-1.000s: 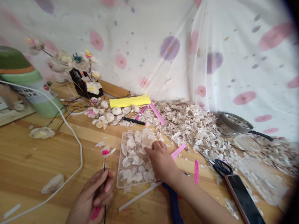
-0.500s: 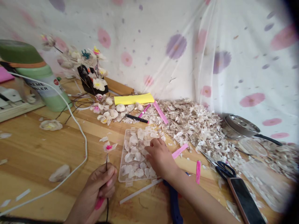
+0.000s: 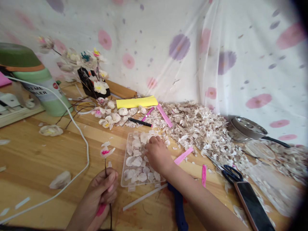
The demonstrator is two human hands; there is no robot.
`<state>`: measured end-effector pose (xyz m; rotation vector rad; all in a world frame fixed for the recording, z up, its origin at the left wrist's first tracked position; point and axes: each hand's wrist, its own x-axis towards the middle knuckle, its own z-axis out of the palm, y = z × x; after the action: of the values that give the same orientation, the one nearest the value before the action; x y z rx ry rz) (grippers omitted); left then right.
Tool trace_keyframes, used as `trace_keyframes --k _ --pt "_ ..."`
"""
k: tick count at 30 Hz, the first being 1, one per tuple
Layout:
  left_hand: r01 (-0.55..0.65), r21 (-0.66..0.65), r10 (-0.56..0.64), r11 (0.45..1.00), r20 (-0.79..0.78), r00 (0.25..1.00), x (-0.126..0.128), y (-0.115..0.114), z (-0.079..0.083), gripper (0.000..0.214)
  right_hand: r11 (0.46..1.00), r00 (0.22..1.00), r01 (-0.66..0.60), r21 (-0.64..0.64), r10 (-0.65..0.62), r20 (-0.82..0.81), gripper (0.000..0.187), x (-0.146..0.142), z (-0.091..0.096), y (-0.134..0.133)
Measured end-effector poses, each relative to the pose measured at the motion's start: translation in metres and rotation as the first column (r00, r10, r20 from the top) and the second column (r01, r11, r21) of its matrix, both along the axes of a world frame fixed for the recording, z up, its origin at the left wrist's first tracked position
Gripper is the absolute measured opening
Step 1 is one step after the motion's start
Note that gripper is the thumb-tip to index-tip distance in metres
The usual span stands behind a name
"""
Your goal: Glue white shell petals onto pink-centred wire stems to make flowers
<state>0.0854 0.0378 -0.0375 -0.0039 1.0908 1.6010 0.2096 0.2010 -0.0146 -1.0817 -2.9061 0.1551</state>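
My left hand is closed around the thin dark stem of an artificial flower, which has pale petals and a bright pink centre. The flower stands upright above my fingers, and a bit of pink material shows against the palm. Over a clear plastic box with compartments, my right hand reaches in at the right side, its fingers curled and pinched down. Whatever lies between those fingertips is hidden. Loose translucent petals fill the box.
Behind the box spreads a large heap of dried petals. Scissors and a phone lie at the right, near a steel pan. A white cable crosses the left side, by a green tumbler.
My right hand has shifted slightly left and up over the box, its fingers now more curled. The flower in my left hand has moved a little left and tilted.
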Motion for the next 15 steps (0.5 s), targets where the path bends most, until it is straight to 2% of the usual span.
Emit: trace_keyframes --k 10,15 --pt "-0.014 0.033 0.012 0.999 0.056 0.998 -0.002 -0.001 0.004 0.042 0.999 1.0 -0.007 -0.038 0.007 0.017 0.014 0.002 -0.006 0.003" --pt "-0.016 0.04 0.013 0.999 0.08 0.997 -0.003 0.001 0.003 0.042 0.999 1.0 -0.016 -0.032 0.015 -0.021 0.022 0.011 0.002 0.002"
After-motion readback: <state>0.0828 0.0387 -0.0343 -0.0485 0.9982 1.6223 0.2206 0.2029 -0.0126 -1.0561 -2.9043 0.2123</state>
